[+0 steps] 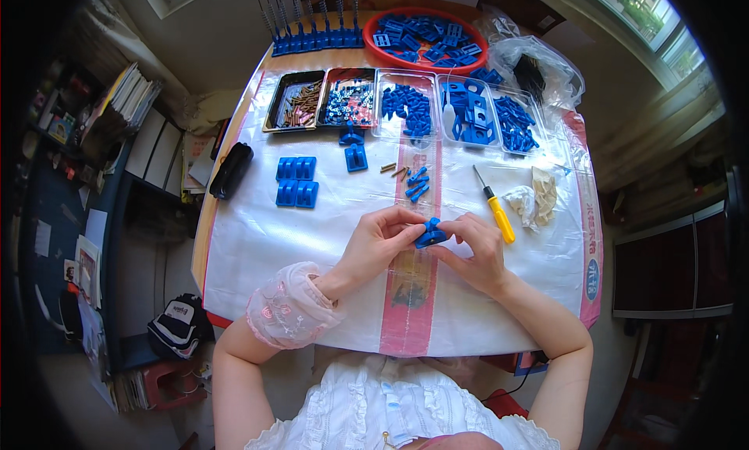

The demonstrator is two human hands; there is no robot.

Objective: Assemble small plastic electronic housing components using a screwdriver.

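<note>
Between my two hands, above the red stripe of the table cover, is a small blue plastic bracket (pixel 431 235). My left hand (pixel 384 241) pinches it from the left with thumb and fingertips. My right hand (pixel 477 251) grips its other side, fingers bent over it. Just beyond lie several small blue plastic pieces (pixel 418 183) and a few brass pins (pixel 389 168). A screwdriver with a yellow and black handle (pixel 499 216) rests to the right of my right hand. Farther left sit blue bracket assemblies (pixel 296 181), with another blue bracket (pixel 356 157) nearer the middle.
Along the far side stand trays of brass pins (pixel 303 105), small metal parts (pixel 349 99) and blue pieces (pixel 407 107). Behind them are a red basin (pixel 370 38) of blue plates and a rack of upright rods (pixel 316 40). A black case (pixel 232 171) lies at the left edge; crumpled gloves (pixel 544 196) lie right.
</note>
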